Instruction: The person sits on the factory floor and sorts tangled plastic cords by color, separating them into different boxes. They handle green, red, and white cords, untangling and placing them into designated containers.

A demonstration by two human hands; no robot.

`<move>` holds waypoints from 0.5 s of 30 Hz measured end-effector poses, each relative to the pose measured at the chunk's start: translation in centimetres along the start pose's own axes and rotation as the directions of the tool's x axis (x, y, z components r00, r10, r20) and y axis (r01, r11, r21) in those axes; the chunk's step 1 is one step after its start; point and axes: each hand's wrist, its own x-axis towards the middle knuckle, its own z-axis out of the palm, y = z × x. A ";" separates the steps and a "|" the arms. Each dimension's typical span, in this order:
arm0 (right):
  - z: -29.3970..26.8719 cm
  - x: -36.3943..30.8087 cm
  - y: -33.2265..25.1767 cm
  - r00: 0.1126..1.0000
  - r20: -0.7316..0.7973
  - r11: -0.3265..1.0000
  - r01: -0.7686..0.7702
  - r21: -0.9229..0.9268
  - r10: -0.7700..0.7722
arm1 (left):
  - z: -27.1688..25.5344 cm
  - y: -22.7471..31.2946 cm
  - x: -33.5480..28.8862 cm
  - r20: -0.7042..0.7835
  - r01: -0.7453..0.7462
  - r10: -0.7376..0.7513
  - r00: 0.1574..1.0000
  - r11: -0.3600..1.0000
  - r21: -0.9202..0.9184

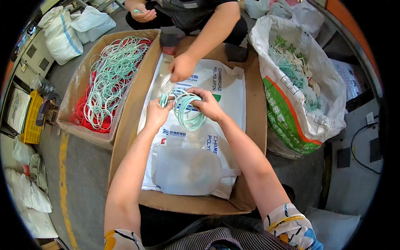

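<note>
Over the white printed sack (233,89) in the middle, my right hand (206,104) grips a bundle of thin mint-green rings (189,116) that hangs from its fingers. On the bundle's left side my left hand (156,113) is closed on a few small mint-green pieces (164,99) standing up between thumb and fingers. Just beyond, a co-worker's hand (183,68) reaches in and touches some whitish rings (166,85). That person's other hand (143,15) holds a small green piece farther back.
The sack lies in a cardboard box (255,125), with a translucent plastic sheet (187,171) on its near part. At left, a lined carton (68,121) holds tangled mint-green and red rings (114,79). At right stands a large woven bag (287,121) of green and cream plastic pieces.
</note>
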 end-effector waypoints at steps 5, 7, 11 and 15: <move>0.7 -0.8 -3.2 0.994 0.099 0.993 0.041 0.110 -0.051 | -2.0 4.1 -0.5 0.207 0.111 -0.062 0.976 0.966 -0.234; 1.3 -0.9 -3.2 0.992 0.098 0.980 0.058 0.192 -0.078 | -2.1 4.6 -0.8 0.261 0.117 -0.024 0.965 0.930 -0.348; 1.3 -0.8 -3.0 0.989 0.105 0.945 0.067 0.319 -0.106 | -1.3 4.9 -1.0 0.242 0.136 -0.001 0.970 0.830 -0.542; 2.0 -0.9 -3.5 0.989 0.005 0.941 0.140 0.307 -0.148 | -0.8 5.5 -1.4 0.255 0.121 0.022 0.967 0.838 -0.531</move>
